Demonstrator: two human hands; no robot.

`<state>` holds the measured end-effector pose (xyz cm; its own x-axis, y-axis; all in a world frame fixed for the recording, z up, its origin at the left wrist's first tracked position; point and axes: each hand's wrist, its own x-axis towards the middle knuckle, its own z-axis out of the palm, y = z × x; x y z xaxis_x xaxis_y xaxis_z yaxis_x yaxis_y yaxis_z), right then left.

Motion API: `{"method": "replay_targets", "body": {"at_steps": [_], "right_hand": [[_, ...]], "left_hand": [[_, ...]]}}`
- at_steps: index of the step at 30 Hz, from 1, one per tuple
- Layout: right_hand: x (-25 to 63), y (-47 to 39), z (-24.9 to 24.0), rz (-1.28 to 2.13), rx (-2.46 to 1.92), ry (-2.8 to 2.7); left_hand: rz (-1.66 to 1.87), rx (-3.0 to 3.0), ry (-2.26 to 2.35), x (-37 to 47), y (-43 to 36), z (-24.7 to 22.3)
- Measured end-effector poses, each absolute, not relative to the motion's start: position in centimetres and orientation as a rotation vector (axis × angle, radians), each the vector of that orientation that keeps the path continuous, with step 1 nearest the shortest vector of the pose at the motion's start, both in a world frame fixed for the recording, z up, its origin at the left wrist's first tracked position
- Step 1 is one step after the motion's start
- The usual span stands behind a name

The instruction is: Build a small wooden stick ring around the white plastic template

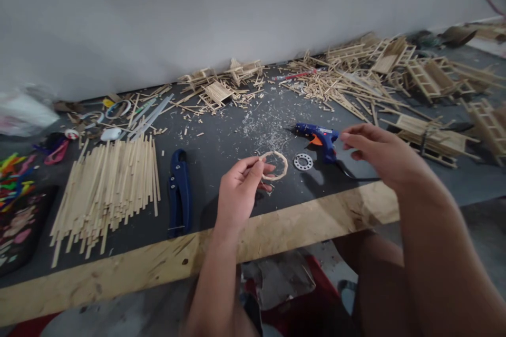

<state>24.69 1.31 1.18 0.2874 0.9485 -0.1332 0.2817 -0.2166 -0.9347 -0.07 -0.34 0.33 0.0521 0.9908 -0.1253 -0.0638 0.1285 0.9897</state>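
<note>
My left hand (245, 181) pinches a small many-sided ring made of short wooden stick pieces (285, 167) between thumb and fingers, above the dark table top. My right hand (373, 150) hovers to the right, its fingers loosely bent and apart, with nothing visible in them. Just left of it lies a blue glue gun (316, 131) with an orange trigger, its cord running under my right hand. A flat grey disc with holes around it (303, 161) rests between the ring and the glue gun.
A bundle of thin wooden sticks (114, 189) and a blue cutter (179, 195) lie at left. Small stick furniture (430, 79) and loose offcuts (328, 84) cover the back and right. A phone (23, 231) is at far left. Wood (296, 221) edges the table's front.
</note>
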Motion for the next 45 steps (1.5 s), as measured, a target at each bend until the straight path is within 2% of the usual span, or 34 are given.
{"method": "replay_targets", "body": {"at_steps": [5,11,16,19,32,45], "right_hand": [[26.2,2.0,-0.3,1.156,-1.876,-1.118],[23.4,3.3,-2.3,1.018,-1.730,-0.909],[22.4,2.7,-1.4,1.204,-1.439,-0.893],[22.2,1.8,-0.6,1.203,-1.359,-0.896],[17.4,-0.1,0.4,1.282,-1.237,-0.955],[17.1,0.0,-0.3,1.287,-1.265,-0.936]], "left_hand": [[1.122,1.049,1.147,-0.6,-0.4,0.4],[1.146,0.993,1.156,-1.0,-0.2,0.4],[1.144,0.995,1.188,-1.5,0.1,0.3],[1.153,1.007,1.196,-1.7,0.2,0.2],[1.055,0.968,1.079,0.3,0.1,-0.2],[0.992,1.054,1.122,0.9,0.2,0.1]]}}
